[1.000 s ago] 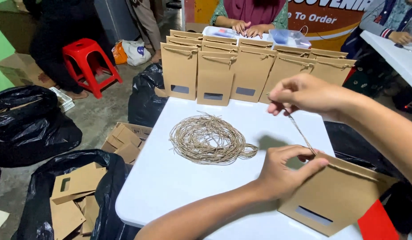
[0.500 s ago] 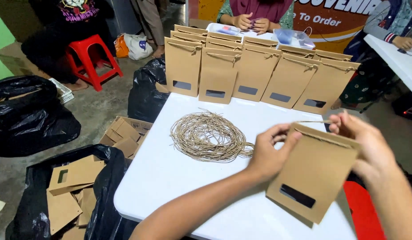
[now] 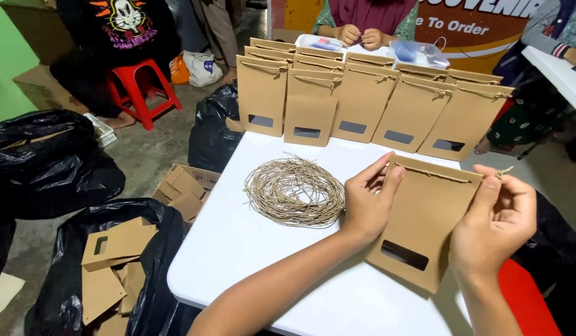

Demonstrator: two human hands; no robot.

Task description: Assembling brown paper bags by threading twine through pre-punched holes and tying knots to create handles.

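While finished bags (image 3: 362,99) line the desk (image 3: 250,236) beyond the fingers, both hands pinch this paper bag (image 3: 425,218) at its twine handle (image 3: 434,174), tying unfinished.

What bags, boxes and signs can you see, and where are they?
Paper bag: brown, flat, dark window, held between left hand and right hand.
Row of bags: brown, upright, along the table's far edge.
Sign: orange and brown, white lettering, behind.
Plastic boxes: clear, behind the row.
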